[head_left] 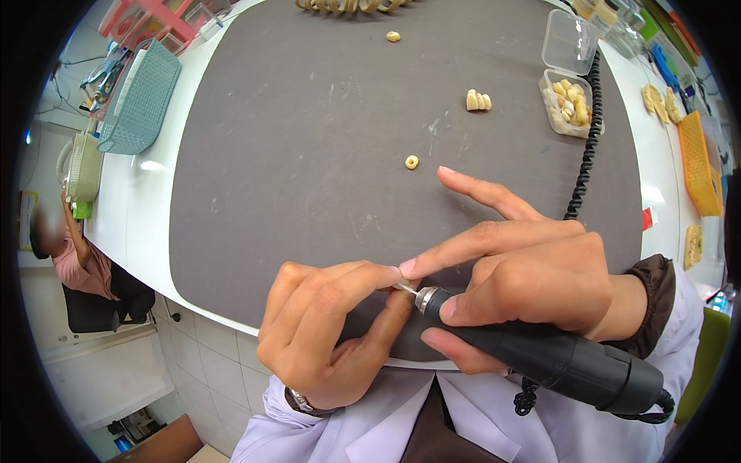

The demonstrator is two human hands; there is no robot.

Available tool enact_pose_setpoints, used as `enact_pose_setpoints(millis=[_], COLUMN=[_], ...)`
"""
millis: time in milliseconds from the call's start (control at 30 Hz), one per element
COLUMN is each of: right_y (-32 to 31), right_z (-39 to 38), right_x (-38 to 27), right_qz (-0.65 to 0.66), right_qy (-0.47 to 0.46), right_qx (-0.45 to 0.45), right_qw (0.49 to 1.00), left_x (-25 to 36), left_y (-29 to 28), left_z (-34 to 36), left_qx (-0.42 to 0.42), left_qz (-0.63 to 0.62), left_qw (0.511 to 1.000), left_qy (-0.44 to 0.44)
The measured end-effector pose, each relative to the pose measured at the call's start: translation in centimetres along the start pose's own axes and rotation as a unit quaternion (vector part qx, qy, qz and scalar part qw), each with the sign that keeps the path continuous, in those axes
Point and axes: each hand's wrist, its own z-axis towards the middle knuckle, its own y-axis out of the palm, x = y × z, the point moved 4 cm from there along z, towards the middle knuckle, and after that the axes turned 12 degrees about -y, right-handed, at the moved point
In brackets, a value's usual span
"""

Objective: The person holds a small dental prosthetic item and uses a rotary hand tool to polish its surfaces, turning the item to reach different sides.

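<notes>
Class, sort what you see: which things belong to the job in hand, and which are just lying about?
Likely in the job:
handpiece, in right fingers
its bit, at the left fingers; anything pinched there is unclear
coiled cord

Likely lying about:
ring-like piece
tooth row
open box
teal basket
orange basket

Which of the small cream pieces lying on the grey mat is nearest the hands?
The single ring piece, just left of the right hand, its hole showing. The joined row and topmost small piece lie farther up the mat.
</notes>
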Motion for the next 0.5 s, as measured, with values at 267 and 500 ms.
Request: enact_pose_setpoints(millis=[267,500], right_y=[-0.02,-0.13], right_z=[0.01,-0.18], right_x=[0.07,0.4], right_qz=[0.005,0.005], right_qy=[-0.017,-0.001], right_qx=[0.018,-0.013], right_qw=[1.0,1.0], left_x=[0.07,0.05], left_y=[0.21,0.16], left_z=[0.05,0.0], left_qx=[0.002,-0.006], left_qz=[0.0,0.003], left_qw=[1.0,1.0], left_qy=[-0.007,-0.009])
